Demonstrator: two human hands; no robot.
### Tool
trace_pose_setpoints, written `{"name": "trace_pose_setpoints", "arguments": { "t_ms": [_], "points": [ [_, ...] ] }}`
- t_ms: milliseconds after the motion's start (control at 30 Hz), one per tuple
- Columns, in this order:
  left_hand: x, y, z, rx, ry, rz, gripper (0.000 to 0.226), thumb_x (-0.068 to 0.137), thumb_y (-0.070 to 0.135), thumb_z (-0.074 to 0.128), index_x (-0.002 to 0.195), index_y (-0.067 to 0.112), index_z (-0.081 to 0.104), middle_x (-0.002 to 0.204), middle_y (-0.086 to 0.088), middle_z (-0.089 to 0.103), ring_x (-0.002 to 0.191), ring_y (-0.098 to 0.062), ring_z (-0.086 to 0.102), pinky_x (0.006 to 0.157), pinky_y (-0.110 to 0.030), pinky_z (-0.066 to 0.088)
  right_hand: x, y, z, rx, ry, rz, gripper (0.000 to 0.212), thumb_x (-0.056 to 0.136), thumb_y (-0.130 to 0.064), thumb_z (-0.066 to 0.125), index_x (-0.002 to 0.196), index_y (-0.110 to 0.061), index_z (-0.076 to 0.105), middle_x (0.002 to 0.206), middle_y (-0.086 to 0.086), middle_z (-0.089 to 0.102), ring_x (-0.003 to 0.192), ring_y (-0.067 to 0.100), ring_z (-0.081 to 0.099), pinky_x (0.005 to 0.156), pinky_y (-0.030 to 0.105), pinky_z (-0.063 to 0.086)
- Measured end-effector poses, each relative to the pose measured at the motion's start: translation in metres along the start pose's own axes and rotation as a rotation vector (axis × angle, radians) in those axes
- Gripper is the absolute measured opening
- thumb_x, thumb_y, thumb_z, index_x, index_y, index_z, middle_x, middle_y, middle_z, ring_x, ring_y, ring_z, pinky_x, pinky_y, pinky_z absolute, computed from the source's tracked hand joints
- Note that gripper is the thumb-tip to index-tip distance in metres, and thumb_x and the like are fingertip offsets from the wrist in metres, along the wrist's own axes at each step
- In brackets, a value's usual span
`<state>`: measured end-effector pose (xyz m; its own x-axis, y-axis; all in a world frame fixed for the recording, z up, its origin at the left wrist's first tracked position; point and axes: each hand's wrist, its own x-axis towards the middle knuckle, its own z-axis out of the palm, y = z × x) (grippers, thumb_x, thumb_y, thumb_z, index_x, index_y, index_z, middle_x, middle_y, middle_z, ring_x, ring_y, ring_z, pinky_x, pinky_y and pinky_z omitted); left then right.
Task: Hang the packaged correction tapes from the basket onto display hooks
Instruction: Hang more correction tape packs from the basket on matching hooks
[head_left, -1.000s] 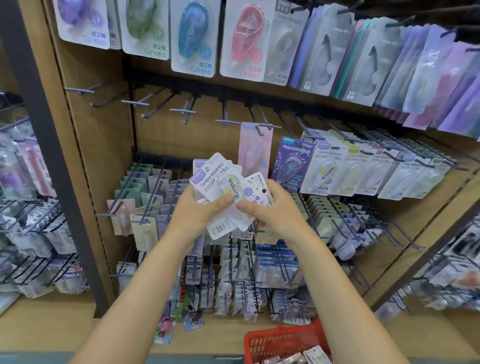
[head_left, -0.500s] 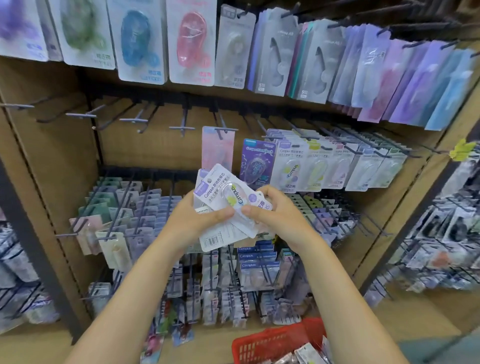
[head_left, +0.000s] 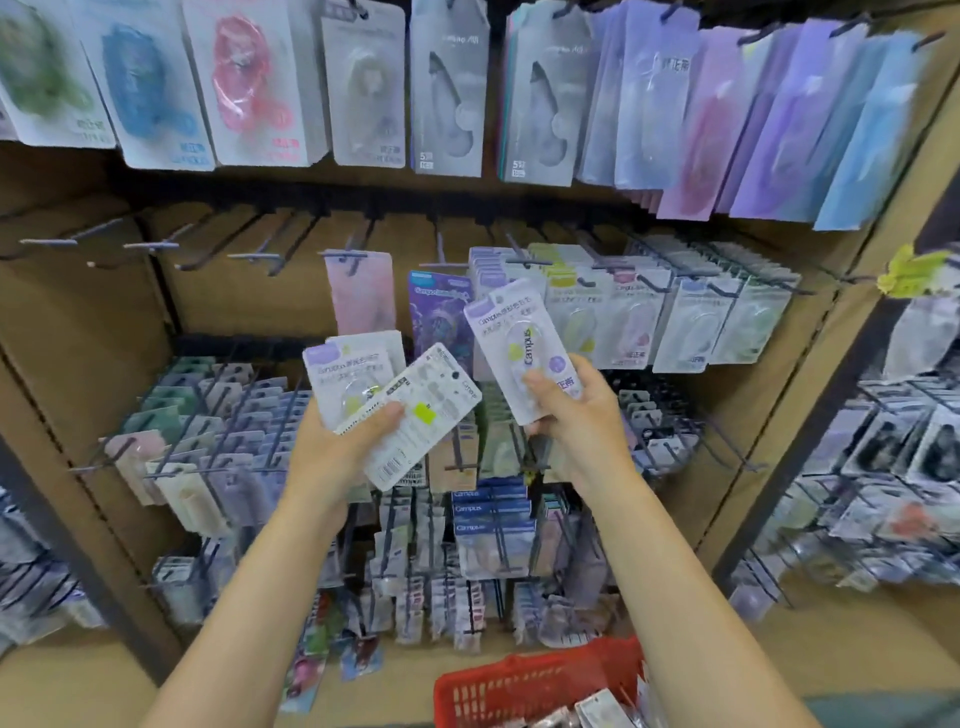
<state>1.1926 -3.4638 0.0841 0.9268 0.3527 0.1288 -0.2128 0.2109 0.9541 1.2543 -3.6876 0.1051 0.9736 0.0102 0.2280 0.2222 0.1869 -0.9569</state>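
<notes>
My right hand grips one pack, raised before the hooks of hanging tapes. My left hand clutches the stack, and the basket sits low at right, with more packs inside.

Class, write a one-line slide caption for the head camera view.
Right hand lifts one correction tape pack toward the display hooks while the left hand holds more packs.

Red basket, white-lilac correction tape pack
</notes>
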Motion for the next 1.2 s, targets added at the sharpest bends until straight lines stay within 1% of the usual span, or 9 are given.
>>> {"name": "trace_pose_setpoints", "arguments": {
  "t_ms": [167,367,467,567,733,900,967,1067,1200],
  "points": [
    [-0.007,-0.003,0.009,-0.090,0.033,0.003,0.051,0.087,0.011,0.075,0.136,0.016,0.063,0.124,-0.003,0.076,0.110,-0.024,0.074,0.088,-0.041,0.062,0.013,-0.005,0.001,0.029,0.031,0.078,0.009,0.096,-0.017,0.071,0.103,-0.018,0.066,0.093,0.003,0.070,0.068,0.008,0.069,0.065,0.033,0.063],
    [-0.016,0.001,0.015,-0.133,0.021,0.020,0.047,0.092,0.011,0.071,0.138,0.019,0.061,0.124,-0.001,0.075,0.110,-0.022,0.074,0.083,-0.037,0.064,0.014,-0.007,0.014,0.074,0.024,0.103,0.010,0.096,-0.021,0.071,0.103,-0.015,0.066,0.095,0.008,0.072,0.081,0.024,0.076,0.064,0.034,0.063],
    [-0.018,0.004,0.017,-0.122,0.009,0.021,0.050,0.091,0.016,0.073,0.140,0.021,0.060,0.126,-0.001,0.075,0.114,-0.023,0.072,0.094,-0.047,0.058,0.019,-0.011,0.018,-0.017,-0.029,0.201,0.033,0.096,-0.034,0.070,0.116,-0.010,0.059,0.103,0.011,0.070,0.076,0.034,0.077,0.063,0.038,0.064],
    [-0.019,0.007,0.020,-0.127,0.006,0.025,0.048,0.094,0.015,0.071,0.140,0.021,0.060,0.126,-0.001,0.075,0.114,-0.023,0.072,0.094,-0.047,0.057,0.018,-0.008,0.015,-0.185,-0.072,0.327,0.065,0.092,-0.051,0.069,0.132,-0.003,0.052,0.100,0.021,0.069,0.066,0.031,0.076,0.051,0.033,0.059],
    [-0.018,0.007,0.030,-0.164,-0.024,0.046,0.052,0.090,0.018,0.072,0.140,0.018,0.059,0.125,-0.002,0.075,0.112,-0.024,0.073,0.083,-0.043,0.064,-0.006,0.000,0.007,-0.145,0.036,0.270,0.060,0.094,-0.056,0.062,0.122,-0.004,0.053,0.100,0.018,0.066,0.050,0.021,0.065,0.040,0.029,0.046],
    [-0.020,-0.004,0.056,-0.146,-0.095,0.024,0.058,0.085,0.026,0.078,0.138,0.016,0.059,0.125,-0.006,0.075,0.111,-0.026,0.074,0.078,-0.039,0.064,-0.030,0.004,0.015,-0.163,-0.268,0.167,0.027,0.095,-0.036,0.070,0.113,-0.016,0.070,0.105,0.007,0.076,0.078,0.019,0.072,0.062,0.029,0.058],
    [-0.019,-0.004,0.061,-0.157,-0.130,0.003,0.055,0.087,0.030,0.070,0.139,0.016,0.058,0.127,-0.008,0.074,0.115,-0.028,0.072,0.088,-0.046,0.062,-0.027,0.007,0.009,-0.168,-0.226,0.126,0.019,0.096,-0.032,0.070,0.112,-0.022,0.073,0.107,0.000,0.077,0.094,0.021,0.074,0.078,0.039,0.061],
    [-0.017,-0.002,0.063,-0.153,-0.154,-0.011,0.050,0.093,0.031,0.064,0.139,0.013,0.058,0.129,-0.010,0.073,0.118,-0.030,0.070,0.098,-0.050,0.056,-0.023,0.006,0.000,-0.059,-0.177,0.146,0.019,0.101,-0.026,0.063,0.119,-0.026,0.069,0.115,-0.006,0.076,0.107,0.017,0.072,0.090,0.044,0.060],
    [-0.012,-0.003,0.060,-0.119,-0.072,0.015,0.025,0.104,0.020,0.059,0.128,0.017,0.064,0.117,-0.003,0.077,0.107,-0.023,0.074,0.082,-0.037,0.062,-0.016,0.001,-0.009,0.019,-0.037,0.139,0.018,0.103,-0.024,0.059,0.120,-0.030,0.063,0.119,-0.009,0.073,0.111,0.012,0.070,0.100,0.047,0.056]
  ]
}}
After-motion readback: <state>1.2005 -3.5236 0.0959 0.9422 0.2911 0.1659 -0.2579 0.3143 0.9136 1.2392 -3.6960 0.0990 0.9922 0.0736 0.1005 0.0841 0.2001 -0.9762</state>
